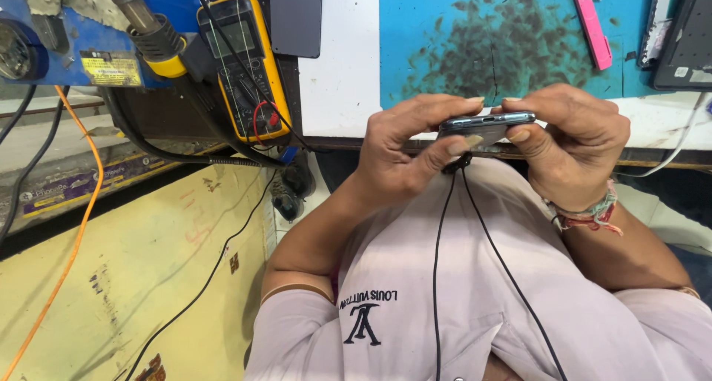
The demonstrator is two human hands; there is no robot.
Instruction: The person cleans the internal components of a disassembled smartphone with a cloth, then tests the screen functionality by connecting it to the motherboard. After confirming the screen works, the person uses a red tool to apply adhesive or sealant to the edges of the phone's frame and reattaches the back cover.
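Phone [486, 123] pinched edge-on between left hand [400, 155] and right hand [575, 140], both closed on it, just above the counter [341, 70] edge — thin, stiff, likely slippery and fragile; best gripped by its side rails

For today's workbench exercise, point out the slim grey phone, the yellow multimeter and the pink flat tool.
slim grey phone [486, 121], head view, top edge
yellow multimeter [243, 66], head view, front face
pink flat tool [592, 28], head view, mid-length

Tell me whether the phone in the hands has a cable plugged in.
Plugged in: a black cable runs from the lower edge of the phone, held edge-on between the left hand and right hand.
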